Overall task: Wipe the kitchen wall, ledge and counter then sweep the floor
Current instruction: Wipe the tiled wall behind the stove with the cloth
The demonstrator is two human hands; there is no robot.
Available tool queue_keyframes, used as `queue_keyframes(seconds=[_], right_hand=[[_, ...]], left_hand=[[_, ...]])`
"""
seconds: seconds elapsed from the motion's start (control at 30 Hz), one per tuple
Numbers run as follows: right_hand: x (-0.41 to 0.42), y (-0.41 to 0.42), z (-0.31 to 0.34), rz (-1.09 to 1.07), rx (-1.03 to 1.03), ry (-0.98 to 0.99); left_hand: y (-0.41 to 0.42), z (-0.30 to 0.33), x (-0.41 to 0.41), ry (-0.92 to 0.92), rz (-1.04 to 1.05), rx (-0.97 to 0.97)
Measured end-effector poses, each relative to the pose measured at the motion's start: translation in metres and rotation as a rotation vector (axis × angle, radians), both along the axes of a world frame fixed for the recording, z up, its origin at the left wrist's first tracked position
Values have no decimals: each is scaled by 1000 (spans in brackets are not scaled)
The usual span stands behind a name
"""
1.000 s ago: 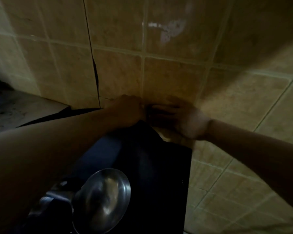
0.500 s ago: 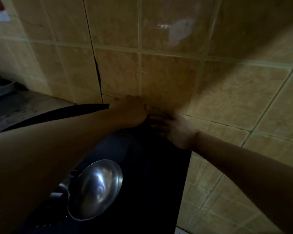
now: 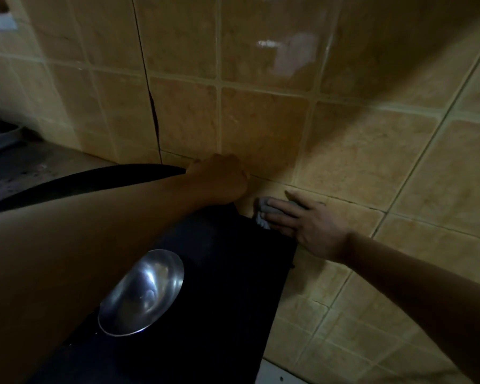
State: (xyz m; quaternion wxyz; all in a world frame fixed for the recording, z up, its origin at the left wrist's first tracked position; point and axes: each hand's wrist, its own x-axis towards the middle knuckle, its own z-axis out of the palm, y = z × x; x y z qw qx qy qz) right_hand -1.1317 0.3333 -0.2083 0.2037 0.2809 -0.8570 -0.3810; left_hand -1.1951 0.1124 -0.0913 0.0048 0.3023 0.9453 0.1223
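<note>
My right hand lies flat with straight fingers on a grey cloth, pressing it onto the beige tiles at the foot of the tiled wall, just right of the back corner of a black stove. The cloth shows only at my fingertips and between thumb and forefinger. My left hand is curled over the stove's back edge against the wall, with its fingers hidden behind it. My left forearm crosses the frame from the lower left.
A shiny steel bowl sits on the stove top. A dark crack runs down the wall tiles. The tiled ledge spreads to the right of the stove. A dark counter with dim objects lies at far left.
My right hand has slid out to the right from behind the stove corner, and the grey cloth under its fingers now shows. My left hand has stayed at the stove's back edge.
</note>
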Motion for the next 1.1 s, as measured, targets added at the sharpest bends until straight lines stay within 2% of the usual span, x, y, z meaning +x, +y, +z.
queue_keyframes(seconds=[0.1, 0.17, 0.33, 0.43, 0.5, 0.67, 0.9, 1.0, 1.1], right_hand=[[31, 26, -3, 24, -78, 36], [38, 25, 2, 31, -142, -18], [12, 0, 41, -18, -229, 27], [2, -9, 74, -42, -168, 146], [3, -9, 69, -70, -176, 176], [19, 2, 20, -125, -11, 10], [0, -21, 117, -52, -158, 244], [1, -29, 99, -136, -196, 272], [14, -14, 77, -192, -76, 182]], left_hand=[[2, -3, 3, -11, -16, -1], [2, -3, 7, -9, -17, -10], [-1, 12, 17, 12, -25, -21], [-5, 20, 18, 37, 7, -35], [-8, 21, 17, 36, 5, -27], [-14, 13, 16, 19, -37, 33], [-11, 30, 2, -2, -38, 81], [-12, 29, 3, 9, -52, 97], [-17, 29, 8, 8, -88, 104]])
